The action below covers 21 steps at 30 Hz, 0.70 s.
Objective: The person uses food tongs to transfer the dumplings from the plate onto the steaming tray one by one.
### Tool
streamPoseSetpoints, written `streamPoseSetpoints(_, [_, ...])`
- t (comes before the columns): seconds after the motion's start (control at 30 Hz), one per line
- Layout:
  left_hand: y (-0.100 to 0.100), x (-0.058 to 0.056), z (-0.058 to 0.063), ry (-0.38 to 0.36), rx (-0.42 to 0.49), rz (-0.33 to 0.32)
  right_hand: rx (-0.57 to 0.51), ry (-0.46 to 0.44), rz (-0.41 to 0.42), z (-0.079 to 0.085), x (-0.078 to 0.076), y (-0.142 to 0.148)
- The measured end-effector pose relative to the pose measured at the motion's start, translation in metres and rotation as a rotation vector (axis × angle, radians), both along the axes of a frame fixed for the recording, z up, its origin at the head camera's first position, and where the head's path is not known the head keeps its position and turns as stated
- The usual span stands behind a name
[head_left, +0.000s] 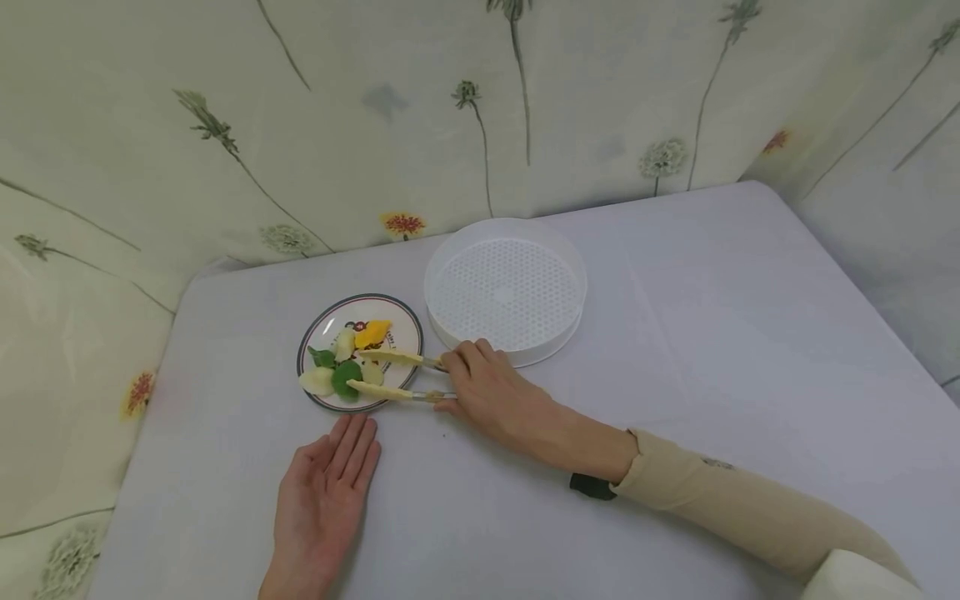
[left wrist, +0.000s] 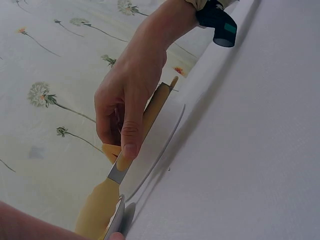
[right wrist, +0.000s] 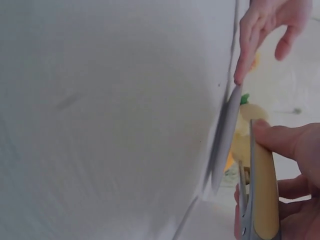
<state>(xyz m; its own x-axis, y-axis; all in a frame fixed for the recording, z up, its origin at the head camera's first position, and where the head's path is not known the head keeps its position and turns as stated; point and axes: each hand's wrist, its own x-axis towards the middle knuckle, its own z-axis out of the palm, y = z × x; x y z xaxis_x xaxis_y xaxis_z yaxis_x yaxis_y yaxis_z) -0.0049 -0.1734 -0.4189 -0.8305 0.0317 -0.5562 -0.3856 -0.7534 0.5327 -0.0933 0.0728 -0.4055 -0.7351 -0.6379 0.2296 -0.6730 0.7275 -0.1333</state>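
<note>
My right hand (head_left: pixel 510 404) grips a pair of tongs (head_left: pixel 386 392) with metal necks and pale yellow tips. The tongs' arms stand apart over a round white plate (head_left: pixel 407 335) with a dark rim. On that plate lie a round green piece (head_left: pixel 347 379), a leafy green piece (head_left: pixel 322 357), an orange-yellow piece (head_left: pixel 372 334) and several pale slices (head_left: pixel 318 382); one tip reaches the round green piece, but whether it touches is unclear. My left hand (head_left: pixel 321 500) lies palm up, fingers straight, with fingertips at the plate's near edge. In the right wrist view, my thumb presses the tongs' handle (right wrist: pixel 265 195).
A round white tray (head_left: pixel 510 292) with a perforated floor stands behind and right of the plate. White cloth (head_left: pixel 675 333) covers the table. A flower-printed curtain (head_left: pixel 420 150) hangs along the back and sides. A dark band (head_left: pixel 592 487) circles the right wrist.
</note>
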Motion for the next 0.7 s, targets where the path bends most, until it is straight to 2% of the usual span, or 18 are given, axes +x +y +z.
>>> streamPoseSetpoints(0.2, [-0.0008, 0.0020, -0.0003, 0.002, 0.005, -0.004, -0.069, -0.003, 0.000, -0.0050, 0.0027, -0.0032])
streamPoseSetpoints(0.47, [0.0002, 0.0018, 0.0010, -0.002, 0.008, 0.001, -0.066, 0.015, 0.007, -0.0054, 0.0043, -0.0030])
streamPoseSetpoints(0.7, [-0.0002, 0.0013, 0.0018, 0.006, 0.009, -0.010, -0.065, -0.019, 0.002, -0.0013, 0.0063, 0.0002])
